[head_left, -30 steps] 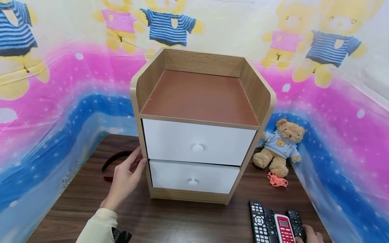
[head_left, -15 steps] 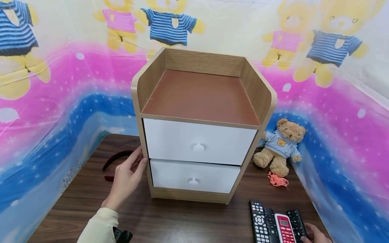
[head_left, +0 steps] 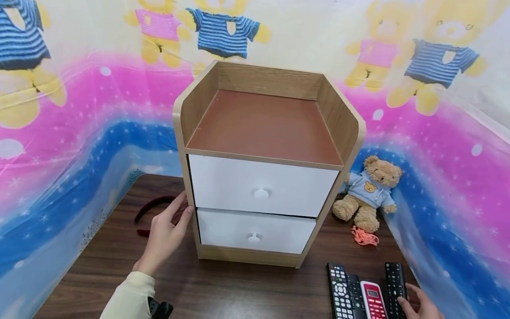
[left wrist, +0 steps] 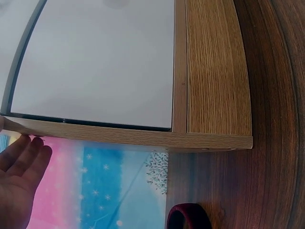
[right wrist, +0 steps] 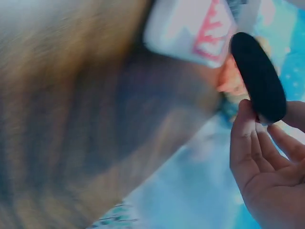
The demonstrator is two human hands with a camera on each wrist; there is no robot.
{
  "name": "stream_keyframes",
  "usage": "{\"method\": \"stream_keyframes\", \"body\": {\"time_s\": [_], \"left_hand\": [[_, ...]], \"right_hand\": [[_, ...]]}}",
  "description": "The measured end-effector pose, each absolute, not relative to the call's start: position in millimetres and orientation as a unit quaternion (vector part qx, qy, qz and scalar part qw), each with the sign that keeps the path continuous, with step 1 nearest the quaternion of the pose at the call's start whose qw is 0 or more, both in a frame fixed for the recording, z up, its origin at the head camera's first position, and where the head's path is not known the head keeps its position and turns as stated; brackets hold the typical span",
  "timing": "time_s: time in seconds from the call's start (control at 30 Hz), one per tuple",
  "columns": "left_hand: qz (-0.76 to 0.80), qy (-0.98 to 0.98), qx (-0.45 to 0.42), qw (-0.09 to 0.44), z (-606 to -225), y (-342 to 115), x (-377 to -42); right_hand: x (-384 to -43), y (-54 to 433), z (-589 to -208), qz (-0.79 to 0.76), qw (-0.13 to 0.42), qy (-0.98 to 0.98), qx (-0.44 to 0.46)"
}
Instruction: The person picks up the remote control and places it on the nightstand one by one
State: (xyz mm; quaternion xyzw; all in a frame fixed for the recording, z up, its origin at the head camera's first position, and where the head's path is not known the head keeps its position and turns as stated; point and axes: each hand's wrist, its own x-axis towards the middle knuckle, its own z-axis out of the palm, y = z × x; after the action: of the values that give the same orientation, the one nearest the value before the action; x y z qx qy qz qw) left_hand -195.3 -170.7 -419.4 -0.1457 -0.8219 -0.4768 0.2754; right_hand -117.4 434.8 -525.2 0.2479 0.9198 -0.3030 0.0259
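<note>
A small wooden cabinet [head_left: 259, 128] with two white drawers stands on the table in the head view, both drawers pushed in. My left hand [head_left: 164, 237] rests against its left side panel, thumb at the front edge. In the left wrist view the fingers [left wrist: 35, 164] of that hand lie fairly straight, tips at the panel. At the lower right, my right hand [head_left: 422, 303] pinches a black remote control [head_left: 395, 281] between thumb and fingers. The right wrist view shows this remote tilted, end toward the camera. Beside it lie a red-and-white remote [head_left: 373, 299] and two more black remotes [head_left: 340, 290].
A teddy bear [head_left: 368, 190] in a blue hoodie sits right of the cabinet, with a coral-coloured bundle of cord [head_left: 364, 236] at its feet. A dark red headband [head_left: 153, 206] lies behind my left hand. Printed cloth [head_left: 99, 155] lines the back and sides of the table [head_left: 223, 288].
My right hand has lifted the rightmost black remote away from the others, up and to the right. My left hand stays at the cabinet's side.
</note>
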Motion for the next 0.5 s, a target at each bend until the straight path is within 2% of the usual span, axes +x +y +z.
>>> {"method": "stream_keyframes", "body": {"time_s": [0.13, 0.5], "left_hand": [[-0.477, -0.823, -0.144, 0.272, -419, -171, -198], [-0.472, -0.826, -0.138, 0.277, -422, -171, -196]], "right_hand": [[-116, 406, -499, -0.293, -0.066, 0.922, 0.245], [-112, 356, -431, -0.303, -0.156, 0.923, 0.176]]}}
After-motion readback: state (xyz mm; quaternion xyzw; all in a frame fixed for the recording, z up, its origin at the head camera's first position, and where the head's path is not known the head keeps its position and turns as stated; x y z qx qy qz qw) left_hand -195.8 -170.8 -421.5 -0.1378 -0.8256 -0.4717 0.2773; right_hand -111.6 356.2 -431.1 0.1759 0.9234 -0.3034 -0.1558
